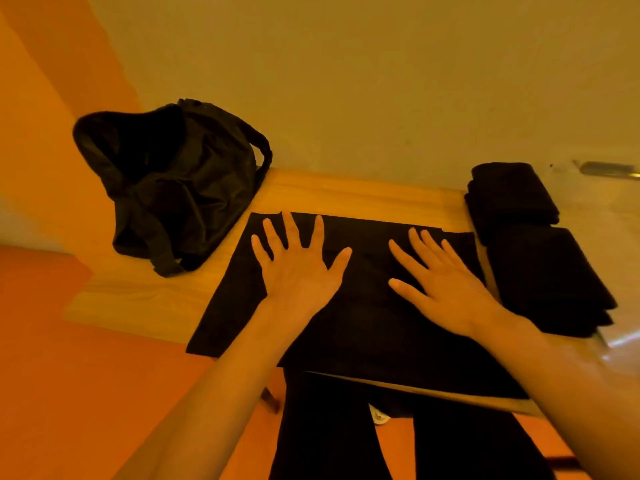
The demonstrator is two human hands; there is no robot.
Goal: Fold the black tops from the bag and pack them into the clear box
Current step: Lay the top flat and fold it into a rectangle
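Observation:
A black top (363,323) lies spread flat on the wooden table (346,192), partly folded, with its near edge reaching the table's front. My left hand (298,265) presses flat on its upper left part, fingers spread. My right hand (440,275) lies flat on its upper right part, fingers straight. The black bag (173,188) stands slumped and open at the table's far left. Two folded black tops sit at the right, the far folded top (512,192) behind the near folded top (547,278), inside what seems to be the clear box (620,327), whose walls barely show.
A pale wall runs behind the table. A metal handle (606,168) shows at the far right. Orange floor (69,375) lies to the left and below. My legs in black trousers (329,427) stand under the table's front edge.

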